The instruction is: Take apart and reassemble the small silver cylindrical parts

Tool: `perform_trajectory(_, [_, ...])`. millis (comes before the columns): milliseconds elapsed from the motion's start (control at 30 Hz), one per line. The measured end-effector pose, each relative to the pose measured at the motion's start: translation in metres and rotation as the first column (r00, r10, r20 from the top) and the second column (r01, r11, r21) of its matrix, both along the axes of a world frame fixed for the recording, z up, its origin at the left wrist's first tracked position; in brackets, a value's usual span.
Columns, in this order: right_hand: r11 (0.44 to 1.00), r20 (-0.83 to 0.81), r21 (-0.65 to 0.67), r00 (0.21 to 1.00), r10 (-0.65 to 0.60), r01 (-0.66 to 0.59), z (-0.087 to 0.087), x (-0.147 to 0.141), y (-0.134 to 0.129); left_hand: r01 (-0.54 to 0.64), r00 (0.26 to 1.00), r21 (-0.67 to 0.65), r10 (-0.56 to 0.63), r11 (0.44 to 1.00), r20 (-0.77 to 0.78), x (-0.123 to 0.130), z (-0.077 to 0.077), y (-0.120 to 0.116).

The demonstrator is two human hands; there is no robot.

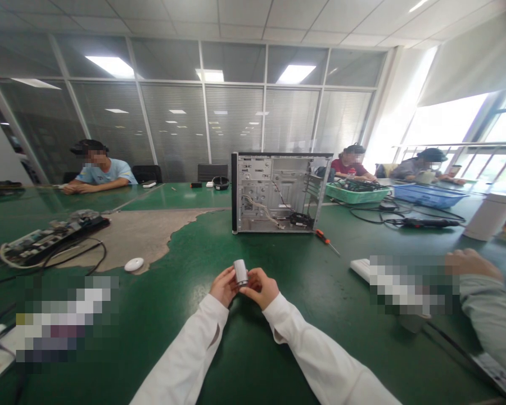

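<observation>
Just above the green table, both hands hold a small white cylinder (240,270) with a darker ring near its lower end. It is tilted slightly, and I cannot make out its exact kind. My left hand (223,286) is closed around its left side. At the lower right, the thumb and fingers of my right hand (262,287) pinch it; some fingertips are hidden behind it. Beyond my hands an open computer case (278,194) stands upright, its side panel off and loose cables inside. An orange-handled screwdriver (322,237) lies by its lower right corner.
A round white disc (134,264) and a cabled circuit assembly (53,239) lie left. Green (356,194) and blue (430,195) baskets, black cables and a white tumbler (492,216) are at right. Another person's hand (474,263) rests near a white power strip (360,270). Several people sit around the table.
</observation>
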State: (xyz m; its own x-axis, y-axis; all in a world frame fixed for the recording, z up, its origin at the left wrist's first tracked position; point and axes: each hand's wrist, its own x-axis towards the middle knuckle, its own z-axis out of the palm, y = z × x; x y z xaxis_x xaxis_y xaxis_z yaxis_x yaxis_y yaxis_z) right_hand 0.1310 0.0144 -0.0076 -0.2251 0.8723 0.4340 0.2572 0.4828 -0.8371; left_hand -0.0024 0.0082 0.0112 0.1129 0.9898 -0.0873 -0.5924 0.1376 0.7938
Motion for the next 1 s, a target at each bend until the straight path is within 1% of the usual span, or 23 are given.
perform_trajectory(100, [0.996, -0.048, -0.070, 0.998, 0.048, -0.052, -0.003, -0.001, 0.001, 0.035, 0.999, 0.037, -0.035, 0.999, -0.005, -0.001, 0.000, 0.000])
perform_trajectory(200, [0.991, -0.103, -0.105, 0.992, 0.070, -0.081, -0.006, -0.002, 0.002, 0.058, 0.998, 0.041, -0.059, 0.997, 0.007, -0.001, -0.001, 0.001])
perform_trajectory(267, [0.986, -0.161, -0.136, 0.984, 0.074, -0.097, -0.007, -0.003, 0.003, 0.054, 0.999, 0.041, -0.054, 0.998, -0.005, 0.000, -0.001, 0.001])
perform_trajectory(333, [0.972, -0.252, -0.198, 0.965, 0.072, -0.124, -0.007, -0.004, 0.003, 0.023, 1.000, 0.063, -0.021, 0.998, -0.019, 0.002, -0.001, 0.001])
perform_trajectory(467, [0.917, -0.456, -0.352, 0.890, 0.007, -0.187, -0.005, -0.006, 0.004, -0.045, 0.999, 0.089, 0.047, 0.995, -0.013, 0.005, -0.005, 0.002])
perform_trajectory(633, [0.868, -0.561, -0.450, 0.822, -0.093, -0.209, -0.003, -0.003, 0.009, -0.115, 0.992, 0.106, 0.119, 0.988, -0.035, 0.006, -0.012, 0.008])
perform_trajectory(733, [0.826, -0.641, -0.490, 0.757, -0.126, -0.278, -0.002, 0.002, 0.012, -0.142, 0.981, 0.168, 0.161, 0.975, -0.104, 0.005, -0.015, 0.011])
perform_trajectory(833, [0.774, -0.707, -0.522, 0.690, -0.156, -0.359, -0.002, 0.006, 0.013, -0.152, 0.950, 0.311, 0.225, 0.938, -0.215, 0.003, -0.016, 0.011])
perform_trajectory(933, [0.727, -0.738, -0.549, 0.647, -0.192, -0.411, -0.002, 0.007, 0.014, -0.104, 0.886, 0.450, 0.288, 0.887, -0.364, 0.003, -0.015, 0.009])
perform_trajectory(1000, [0.705, -0.748, -0.561, 0.630, -0.207, -0.434, -0.001, 0.007, 0.014, -0.046, 0.825, 0.483, 0.306, 0.874, -0.475, 0.004, -0.014, 0.007])
